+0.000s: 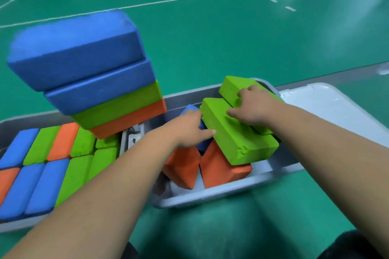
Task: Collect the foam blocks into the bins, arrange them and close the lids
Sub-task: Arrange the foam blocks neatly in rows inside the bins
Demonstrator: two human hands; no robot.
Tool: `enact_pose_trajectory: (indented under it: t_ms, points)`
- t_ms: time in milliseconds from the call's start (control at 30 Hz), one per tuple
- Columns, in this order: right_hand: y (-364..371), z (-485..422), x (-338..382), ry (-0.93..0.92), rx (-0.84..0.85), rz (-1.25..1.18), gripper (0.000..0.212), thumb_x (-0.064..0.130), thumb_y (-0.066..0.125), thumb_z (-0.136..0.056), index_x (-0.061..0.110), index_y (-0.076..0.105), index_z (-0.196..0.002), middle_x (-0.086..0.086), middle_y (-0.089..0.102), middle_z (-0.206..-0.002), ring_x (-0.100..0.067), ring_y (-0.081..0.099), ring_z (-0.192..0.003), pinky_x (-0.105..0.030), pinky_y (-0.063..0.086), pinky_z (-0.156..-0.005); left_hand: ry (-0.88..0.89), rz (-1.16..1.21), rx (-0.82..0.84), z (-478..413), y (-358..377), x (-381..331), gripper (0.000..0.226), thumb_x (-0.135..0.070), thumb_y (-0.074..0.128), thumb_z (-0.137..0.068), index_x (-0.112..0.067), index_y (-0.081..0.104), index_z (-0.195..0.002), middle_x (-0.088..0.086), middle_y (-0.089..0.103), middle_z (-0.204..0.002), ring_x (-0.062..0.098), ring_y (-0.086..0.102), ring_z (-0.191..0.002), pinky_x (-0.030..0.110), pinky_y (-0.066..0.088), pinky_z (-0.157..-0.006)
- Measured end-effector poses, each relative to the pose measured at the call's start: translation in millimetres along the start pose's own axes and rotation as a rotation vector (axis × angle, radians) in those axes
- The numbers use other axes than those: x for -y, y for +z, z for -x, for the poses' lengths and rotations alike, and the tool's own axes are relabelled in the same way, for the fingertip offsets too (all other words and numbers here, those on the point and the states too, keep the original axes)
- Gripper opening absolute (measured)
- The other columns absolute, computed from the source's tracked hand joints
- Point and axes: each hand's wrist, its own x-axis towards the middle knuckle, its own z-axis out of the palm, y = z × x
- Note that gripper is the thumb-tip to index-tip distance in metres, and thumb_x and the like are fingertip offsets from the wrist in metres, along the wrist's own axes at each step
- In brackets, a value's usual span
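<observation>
left bin (pixel 12 121): blocks (pixel 42 176) packed | right bin (pixel 210 194): jumbled | left hand (pixel 187 128) gripped blue block (pixel 204 145) | right hand (pixel 256 107) spread over green blocks (pixel 237 143)

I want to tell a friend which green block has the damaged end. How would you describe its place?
Find the grey bin on the right, where loose blocks lie in a heap. Two green blocks lie on top of the orange blocks; take the nearer green block, whose side the left hand touches. Unlike the farther green block, its near end is chipped.
</observation>
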Motion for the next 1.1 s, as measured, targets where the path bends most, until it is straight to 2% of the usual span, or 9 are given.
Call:
enact_pose_trajectory:
  t_ms: [100, 167, 267, 367, 467, 667, 733, 900, 1100]
  points:
    - [6, -3, -9, -0.02, 0.017, 0.031, 0.086, 0.061, 0.066, -0.085, 0.021, 0.037, -0.155, -0.016, 0.03, -0.158, -0.044, 0.039, -0.14, -0.053, 0.039, -0.114, -0.09, 0.225, 0.122, -1, 19, 0, 0.072, -0.074, 0.062, -0.088, -0.024, 0.053, -0.139, -0.013, 0.065, -0.133, 0.006, 0.061, -0.123, 0.022, 0.045, -0.099]
    - [5, -7, -16, 0.007, 0.012, -0.008, 0.087, 0.052, 0.069, -0.084, 0.023, 0.03, -0.156, -0.017, 0.03, -0.158, -0.044, 0.042, -0.139, -0.052, 0.041, -0.113, -0.115, 0.495, 0.08, -3, 27, -7, 0.048, -0.069, 0.065, -0.09, -0.028, 0.059, -0.115, -0.034, 0.068, -0.102, -0.017, 0.065, -0.092, 0.004, 0.047, -0.076]
    - [7, -15, -33, 0.145, 0.02, -0.027, 0.083, 0.046, 0.067, -0.084, 0.018, 0.03, -0.154, -0.022, 0.034, -0.153, -0.044, 0.048, -0.133, -0.052, 0.045, -0.109, -0.162, 0.767, 0.058, -6, 34, -25, 0.037, -0.063, 0.064, -0.094, -0.028, 0.065, -0.107, -0.017, 0.075, -0.1, 0.005, 0.072, -0.075, 0.022, 0.06, -0.068]
    - [14, -18, -54, 0.224, 0.073, -0.035, 0.1, 0.061, 0.067, -0.081, 0.027, 0.018, -0.161, -0.023, 0.03, -0.157, -0.045, 0.043, -0.138, -0.052, 0.04, -0.113, -0.248, 0.853, 0.118, -8, 44, -39, 0.057, -0.062, 0.069, -0.091, -0.022, 0.056, -0.129, 0.007, 0.075, -0.115, 0.026, 0.071, -0.077, 0.043, 0.062, -0.079]
    - [19, -19, -63, 0.205, 0.071, -0.046, 0.114, 0.069, 0.072, -0.072, 0.031, 0.013, -0.162, -0.024, 0.03, -0.158, -0.043, 0.042, -0.14, -0.054, 0.038, -0.114, -0.34, 0.972, 0.124, -11, 47, -45, 0.06, -0.052, 0.076, -0.088, -0.016, 0.058, -0.132, 0.009, 0.077, -0.113, 0.034, 0.077, -0.09, 0.047, 0.064, -0.084]
    - [22, -13, -55, 0.154, 0.007, -0.058, 0.094, 0.057, 0.081, -0.068, 0.013, 0.039, -0.141, -0.017, 0.056, -0.133, -0.039, 0.056, -0.124, -0.056, 0.049, -0.103, -0.368, 1.101, 0.095, -13, 46, -46, 0.046, -0.038, 0.077, -0.09, -0.013, 0.066, -0.127, 0.01, 0.078, -0.112, 0.035, 0.077, -0.089, 0.041, 0.063, -0.072]
    - [20, -11, -53, 0.134, -0.037, -0.07, 0.085, 0.053, 0.079, -0.07, 0.01, 0.044, -0.134, -0.014, 0.061, -0.125, -0.037, 0.059, -0.118, -0.051, 0.052, -0.097, -0.373, 1.117, 0.039, -13, 43, -47, 0.046, -0.037, 0.077, -0.088, -0.011, 0.067, -0.125, 0.015, 0.077, -0.114, 0.039, 0.077, -0.095, 0.05, 0.064, -0.079]
    - [3, -5, -48, 0.096, -0.215, -0.199, 0.049, 0.052, 0.074, -0.066, 0.021, 0.052, -0.097, -0.005, 0.057, -0.086, -0.031, 0.057, -0.079, -0.033, 0.045, -0.066, -0.373, 1.209, -0.095, -18, 37, -45, 0.04, -0.033, 0.077, -0.088, -0.011, 0.068, -0.121, 0.017, 0.077, -0.112, 0.039, 0.075, -0.102, 0.057, 0.062, -0.084]
    - [-23, 2, -48, 0.031, -0.34, -0.155, 0.06, 0.06, 0.064, -0.063, 0.025, 0.055, -0.11, -0.005, 0.063, -0.097, -0.033, 0.062, -0.089, -0.039, 0.054, -0.07, -0.338, 1.317, -0.244, -31, 32, -43, 0.039, -0.032, 0.081, -0.085, -0.012, 0.07, -0.117, 0.008, 0.08, -0.104, 0.035, 0.077, -0.099, 0.06, 0.061, -0.088]
